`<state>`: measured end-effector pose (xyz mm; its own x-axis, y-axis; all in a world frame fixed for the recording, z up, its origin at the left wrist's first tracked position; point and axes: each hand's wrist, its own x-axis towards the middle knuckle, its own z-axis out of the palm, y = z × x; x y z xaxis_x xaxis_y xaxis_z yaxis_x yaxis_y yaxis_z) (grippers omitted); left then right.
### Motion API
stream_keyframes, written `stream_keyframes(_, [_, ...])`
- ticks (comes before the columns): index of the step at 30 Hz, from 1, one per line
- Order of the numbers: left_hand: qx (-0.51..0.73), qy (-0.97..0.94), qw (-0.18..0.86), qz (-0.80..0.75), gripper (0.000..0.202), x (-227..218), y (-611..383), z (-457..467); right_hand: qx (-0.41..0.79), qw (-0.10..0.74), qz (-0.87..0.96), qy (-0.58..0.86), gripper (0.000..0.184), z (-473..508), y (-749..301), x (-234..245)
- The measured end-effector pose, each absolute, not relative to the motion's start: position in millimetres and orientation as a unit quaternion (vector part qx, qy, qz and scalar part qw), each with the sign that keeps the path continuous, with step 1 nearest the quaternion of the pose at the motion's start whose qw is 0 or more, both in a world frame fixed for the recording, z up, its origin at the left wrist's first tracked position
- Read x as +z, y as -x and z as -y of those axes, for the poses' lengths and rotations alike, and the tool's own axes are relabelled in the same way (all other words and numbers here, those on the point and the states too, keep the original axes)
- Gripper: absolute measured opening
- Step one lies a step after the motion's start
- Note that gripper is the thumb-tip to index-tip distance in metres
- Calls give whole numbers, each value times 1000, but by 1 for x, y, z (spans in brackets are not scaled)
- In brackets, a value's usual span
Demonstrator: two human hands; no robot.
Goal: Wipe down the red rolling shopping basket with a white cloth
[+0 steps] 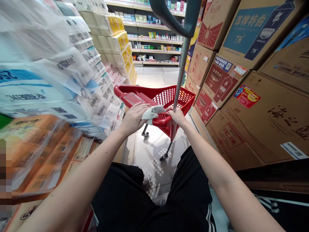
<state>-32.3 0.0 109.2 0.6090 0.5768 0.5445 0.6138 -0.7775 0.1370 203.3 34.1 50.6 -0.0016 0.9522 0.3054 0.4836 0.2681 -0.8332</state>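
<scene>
A red plastic shopping cart point(166, 121) on casters stands in front of me, its basket perforated. My left hand point(136, 117) lies over the near left rim with its fingers closed on a pale cloth point(149, 114), pressed against the red plastic. A small grey flat piece point(159, 110) shows between the cloth and my right fingertips; I cannot tell what it is. My right hand point(177, 116) is closed around the foot of the cart's upright metal pole point(180, 74), at the rim. A dark looped handle point(177, 24) tops the pole.
Wrapped tissue packs point(91, 74) are stacked high at the left, above orange packs point(41, 145). Cardboard cartons point(265, 112) form a wall at the right. Shelves with small goods point(156, 40) stand across the far end of the tiled floor point(149, 154).
</scene>
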Motion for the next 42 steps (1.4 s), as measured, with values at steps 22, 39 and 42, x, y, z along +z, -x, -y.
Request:
stream_keyframes(22, [-206, 882, 21, 423, 25, 131, 11, -37, 272, 452, 643, 555, 27, -34, -201, 49])
stream_keyframes(39, [-137, 892, -15, 431, 33, 141, 9, -40, 268, 455, 643, 554, 27, -34, -201, 47])
stream_keyframes(42, [-134, 873, 4, 468, 34, 140, 5, -35, 276, 455, 646, 548, 28, -34, -201, 48])
